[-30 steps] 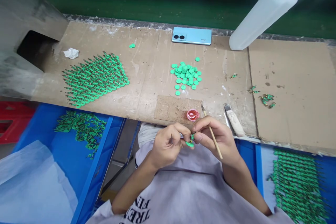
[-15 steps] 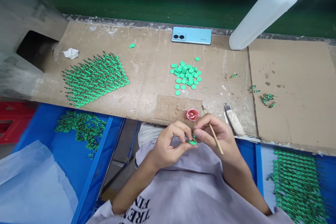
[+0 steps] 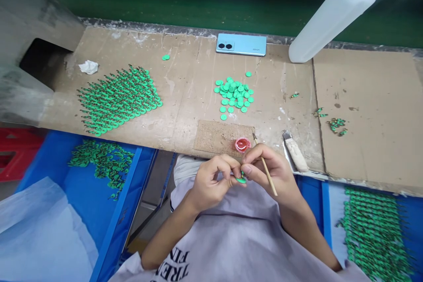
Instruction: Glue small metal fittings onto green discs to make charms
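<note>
My left hand pinches a flat green disc by its edge, just over my lap. Standing on that disc is a small green-and-brown figure, mostly covered by fingers. The thumb and index finger of my right hand close at the figure's upper part. A thin paintbrush with a pale wooden handle is also tucked in my right hand, its dark tip pointing away from me. Just beyond my fingers stands a little round pot of red liquid, near a brown cardboard piece.
Loose green discs lie mid-table. Finished-looking rows of figures on discs stand left. A phone, a white bottle, a knife and small figures lie around. Blue trays flank me.
Both hands have shifted very slightly left with the disc and figure between them. The paintbrush has moved with my right hand. The things on the table have stayed put.
</note>
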The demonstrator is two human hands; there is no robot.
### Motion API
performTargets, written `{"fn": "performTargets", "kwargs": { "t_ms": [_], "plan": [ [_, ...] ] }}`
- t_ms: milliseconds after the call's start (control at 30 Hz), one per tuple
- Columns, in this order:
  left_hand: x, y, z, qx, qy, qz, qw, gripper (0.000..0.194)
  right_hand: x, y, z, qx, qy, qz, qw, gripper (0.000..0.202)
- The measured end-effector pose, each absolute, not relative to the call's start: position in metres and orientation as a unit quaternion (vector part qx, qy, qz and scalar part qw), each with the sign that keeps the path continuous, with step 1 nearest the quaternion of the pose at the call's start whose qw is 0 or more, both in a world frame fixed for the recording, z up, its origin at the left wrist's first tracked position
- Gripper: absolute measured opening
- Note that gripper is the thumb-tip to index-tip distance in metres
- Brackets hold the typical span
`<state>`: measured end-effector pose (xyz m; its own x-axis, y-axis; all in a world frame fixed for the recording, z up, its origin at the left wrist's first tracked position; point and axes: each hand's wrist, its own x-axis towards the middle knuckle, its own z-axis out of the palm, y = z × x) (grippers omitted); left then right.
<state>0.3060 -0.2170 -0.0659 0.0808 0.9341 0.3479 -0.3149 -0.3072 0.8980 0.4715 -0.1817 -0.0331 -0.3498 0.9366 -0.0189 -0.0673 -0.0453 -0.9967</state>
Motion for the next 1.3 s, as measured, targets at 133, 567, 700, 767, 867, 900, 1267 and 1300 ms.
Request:
{"fn": "performTargets", "kwargs": {
  "t_ms": [133, 567, 700, 767, 867, 900, 1267, 1300],
  "plan": [
    [0.3065, -0.217, -0.0673, 0.534, 0.29, 0.623, 0.493, 0.035, 0.4733, -0.1842, -0.0384, -0.392, -0.558, 0.605, 0.411, 0.026],
    [0.3055, -0.2175, -0.0633, 0.574, 0.31, 0.624, 0.43, 0.045, 0.4724, -0.1848, -0.0405, -0.384, -0.567, 0.602, 0.412, 0.025],
    [0.3059, -0.2171, -0.0638, 0.579, 0.304, 0.621, 0.433, 0.044, 0.4725, -0.1852, -0.0407, -0.384, -0.567, 0.6, 0.413, 0.024],
    [0.3071, -0.2171, -0.0652, 0.568, 0.306, 0.628, 0.435, 0.045, 0.4725, -0.1846, -0.04, -0.386, -0.57, 0.595, 0.415, 0.025],
    [0.3089, -0.2168, -0.067, 0.556, 0.309, 0.637, 0.435, 0.039, 0.4731, -0.1836, -0.0386, -0.392, -0.575, 0.584, 0.418, 0.026],
    [0.3092, -0.2166, -0.0672, 0.558, 0.31, 0.634, 0.436, 0.036, 0.4735, -0.1834, -0.0383, -0.394, -0.576, 0.582, 0.418, 0.026],
    [0.3082, -0.2149, -0.0679, 0.573, 0.295, 0.62, 0.448, 0.034, 0.4742, -0.1845, -0.0363, -0.378, -0.564, 0.6, 0.422, 0.022],
    [0.3082, -0.2146, -0.0679, 0.575, 0.295, 0.62, 0.444, 0.034, 0.4742, -0.1847, -0.0365, -0.379, -0.564, 0.599, 0.424, 0.021]
  ]
}}
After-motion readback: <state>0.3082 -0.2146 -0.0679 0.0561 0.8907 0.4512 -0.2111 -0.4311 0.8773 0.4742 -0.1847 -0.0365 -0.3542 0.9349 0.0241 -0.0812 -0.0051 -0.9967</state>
